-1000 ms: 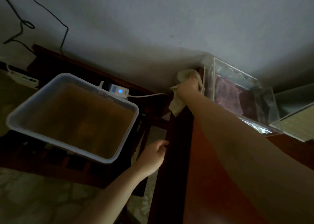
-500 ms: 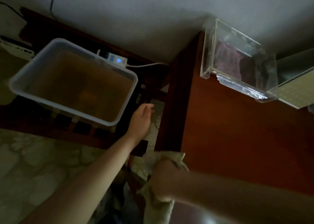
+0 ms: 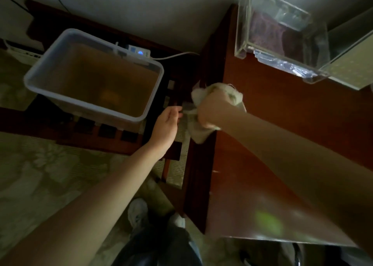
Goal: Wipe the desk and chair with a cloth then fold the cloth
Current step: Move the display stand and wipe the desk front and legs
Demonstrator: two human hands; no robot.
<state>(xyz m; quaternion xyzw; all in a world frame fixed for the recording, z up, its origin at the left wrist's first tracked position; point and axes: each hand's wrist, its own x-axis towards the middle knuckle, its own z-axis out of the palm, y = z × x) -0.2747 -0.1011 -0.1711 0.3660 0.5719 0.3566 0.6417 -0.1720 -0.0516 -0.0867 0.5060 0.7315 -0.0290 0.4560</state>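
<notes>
My right hand (image 3: 212, 110) grips a bunched pale cloth (image 3: 198, 133) and presses it on the left edge of the reddish-brown desk (image 3: 262, 154). Cloth shows above the knuckles and hangs below the hand over the desk's dark side. My left hand (image 3: 166, 128) hovers just left of the cloth, off the desk edge, fingers loosely curled and holding nothing. I cannot make out a chair with certainty.
A white plastic tub (image 3: 94, 78) sits on a dark wooden frame (image 3: 105, 132) to the left. A power strip (image 3: 139, 53) with a blue light lies behind it. Clear acrylic boxes (image 3: 282, 33) stand at the desk's back right. My shoes (image 3: 139, 213) are on the patterned floor.
My right hand with the cloth swept from the desk's far corner toward me along the left edge, then partway back out. My left hand stayed beside the edge.
</notes>
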